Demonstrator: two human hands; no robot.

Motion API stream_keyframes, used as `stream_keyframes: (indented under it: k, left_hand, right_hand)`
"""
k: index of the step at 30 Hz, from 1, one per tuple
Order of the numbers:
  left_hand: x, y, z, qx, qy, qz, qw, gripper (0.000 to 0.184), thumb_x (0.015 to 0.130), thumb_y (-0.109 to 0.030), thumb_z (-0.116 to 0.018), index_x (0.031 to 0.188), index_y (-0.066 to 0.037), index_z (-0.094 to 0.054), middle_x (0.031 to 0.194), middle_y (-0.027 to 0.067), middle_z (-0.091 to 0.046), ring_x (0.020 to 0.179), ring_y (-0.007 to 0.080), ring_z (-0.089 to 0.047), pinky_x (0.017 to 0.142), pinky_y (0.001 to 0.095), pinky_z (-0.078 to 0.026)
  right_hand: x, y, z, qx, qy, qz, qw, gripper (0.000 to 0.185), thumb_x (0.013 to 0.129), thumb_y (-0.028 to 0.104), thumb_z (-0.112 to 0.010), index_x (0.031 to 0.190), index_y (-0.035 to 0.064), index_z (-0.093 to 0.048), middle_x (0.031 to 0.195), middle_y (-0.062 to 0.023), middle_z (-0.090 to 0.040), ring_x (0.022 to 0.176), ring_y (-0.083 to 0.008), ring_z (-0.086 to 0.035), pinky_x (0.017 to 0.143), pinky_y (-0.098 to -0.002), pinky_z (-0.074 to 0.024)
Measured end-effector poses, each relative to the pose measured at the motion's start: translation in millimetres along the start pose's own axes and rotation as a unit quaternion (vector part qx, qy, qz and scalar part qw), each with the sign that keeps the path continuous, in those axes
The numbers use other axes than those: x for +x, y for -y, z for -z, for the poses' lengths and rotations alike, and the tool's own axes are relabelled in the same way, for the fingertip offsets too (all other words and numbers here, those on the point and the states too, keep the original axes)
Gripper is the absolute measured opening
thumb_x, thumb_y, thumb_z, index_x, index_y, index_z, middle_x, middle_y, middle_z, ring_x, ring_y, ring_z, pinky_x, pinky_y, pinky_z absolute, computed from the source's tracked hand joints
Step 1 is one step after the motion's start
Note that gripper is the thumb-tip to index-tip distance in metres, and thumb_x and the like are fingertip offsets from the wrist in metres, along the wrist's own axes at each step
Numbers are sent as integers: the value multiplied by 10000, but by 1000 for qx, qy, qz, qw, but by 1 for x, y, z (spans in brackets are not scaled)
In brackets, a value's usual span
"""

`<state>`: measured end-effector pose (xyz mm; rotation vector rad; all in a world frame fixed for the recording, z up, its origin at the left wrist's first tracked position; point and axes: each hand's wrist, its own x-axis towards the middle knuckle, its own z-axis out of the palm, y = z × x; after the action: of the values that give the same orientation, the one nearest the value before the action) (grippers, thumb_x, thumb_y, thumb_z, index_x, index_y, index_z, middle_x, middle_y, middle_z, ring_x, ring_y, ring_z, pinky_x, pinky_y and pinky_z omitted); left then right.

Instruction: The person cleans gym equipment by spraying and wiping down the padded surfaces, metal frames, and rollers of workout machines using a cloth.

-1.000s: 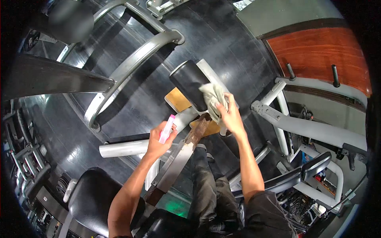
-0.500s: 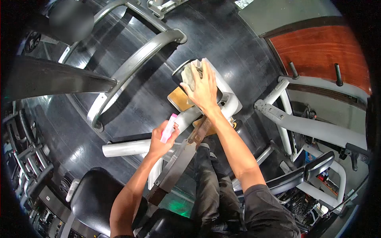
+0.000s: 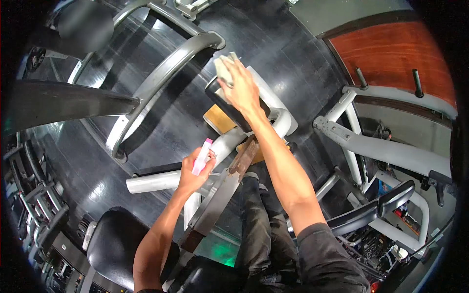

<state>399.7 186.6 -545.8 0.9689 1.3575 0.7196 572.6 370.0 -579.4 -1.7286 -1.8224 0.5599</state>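
My right hand (image 3: 240,93) grips a pale folded cloth (image 3: 224,71) at the far end of a black padded part (image 3: 229,103) of a gym machine. Whether the cloth touches the pad there, I cannot tell. In my left hand (image 3: 195,171), fingers closed, is a slim pink-and-white bottle (image 3: 202,157), tilted with its pink end up. That hand stays left of the machine's worn metal beam (image 3: 229,178), near a light grey tube (image 3: 222,149). A wooden block (image 3: 220,118) shows beside the pad.
A curved grey machine frame (image 3: 166,73) stands on the dark floor (image 3: 264,34) at the far left. Black seat pads (image 3: 115,241) lie near at lower left. On the right are a white-grey frame arm (image 3: 391,151) and a black bench pad (image 3: 356,219).
My right hand has slid the cloth up and left, toward the pad's far end. My left hand, with the bottle, has shifted slightly left.
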Motion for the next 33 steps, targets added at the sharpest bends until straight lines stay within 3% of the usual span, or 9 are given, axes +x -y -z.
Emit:
stream_keyframes:
  k: [4, 10, 14, 16, 17, 20, 23, 25, 33]
  left_hand:
    - [1, 3, 0, -19, 2, 1, 1000, 112, 878, -46, -665, 980, -63, -625, 746, -1, -636, 575, 54, -563, 503, 240, -467]
    - [1, 2, -1, -15, 10, -8, 1000, 136, 866, 8, -652, 992, -24, -614, 872, 45, -644, 584, 73, -573, 514, 231, -478]
    - [-1, 9, -1, -34, 18, 1, 999, 133, 860, -1, -657, 985, -26, -622, 905, 43, -643, 591, 67, -575, 510, 227, -473]
    - [-1, 2, -2, -4, 23, -12, 1000, 125, 862, 0, -652, 981, -23, -622, 893, 39, -643, 589, 65, -573, 508, 228, -470]
    - [0, 2, -2, -2, 20, -12, 1000, 125, 862, 0, -652, 981, -23, -622, 893, 39, -643, 589, 65, -573, 508, 228, -470]
    - [0, 1, 0, 4, 14, -2, 1000, 131, 865, -5, -655, 990, -23, -619, 877, 38, -642, 582, 66, -571, 507, 231, -468]
    - [2, 4, 1, -6, 4, -3, 1000, 113, 880, -35, -655, 987, -42, -622, 785, 7, -640, 585, 52, -553, 515, 232, -462]
    - [4, -1, 1, -11, 2, -4, 1000, 114, 879, -32, -653, 989, -40, -623, 789, 8, -644, 583, 53, -555, 516, 232, -463]
    - [1, 7, 1, -16, 18, -21, 999, 135, 865, -4, -658, 990, -29, -611, 869, 42, -644, 586, 79, -577, 521, 239, -475]
  right_hand:
    - [-5, -11, 3, -44, 66, 2, 997, 513, 825, 206, -705, 1313, 185, -546, 1411, -142, -500, 1289, -344, -486, 1057, -411, -440]
    - [-92, -56, 72, -38, 129, 111, 985, 602, 665, 25, -749, 1233, 181, -622, 1408, -101, -518, 1301, -266, -497, 1062, -379, -451]
    - [-108, -74, 102, 33, 133, -38, 990, 409, 751, 14, -698, 1152, 84, -662, 1144, -148, -676, 1100, -290, -647, 953, -364, -500]
    - [-85, -58, 101, 87, 55, -153, 983, 352, 806, 24, -658, 1156, 61, -654, 1136, -147, -680, 1084, -263, -656, 923, -336, -497]
    - [-70, -47, 95, 126, 1, -74, 989, 416, 771, 7, -653, 1182, 70, -641, 1176, -165, -658, 1084, -349, -640, 913, -360, -500]
    - [-27, -20, 54, 44, -24, 144, 988, 525, 686, 70, -731, 1198, 157, -652, 1227, -90, -640, 1223, -312, -544, 1087, -454, -395]
    - [-12, -4, -15, -108, 48, 144, 983, 506, 685, 120, -751, 1176, 218, -676, 1406, -106, -506, 1324, -354, -434, 1121, -465, -356]
    - [-9, 0, -23, -92, 38, 129, 987, 518, 668, 110, -768, 1163, 226, -675, 1422, -90, -494, 1332, -363, -425, 1136, -466, -340]
    - [-88, -60, 54, -107, 166, 237, 951, 718, 539, 39, -802, 1209, 230, -625, 1439, -45, -493, 1361, -270, -426, 1139, -391, -377]
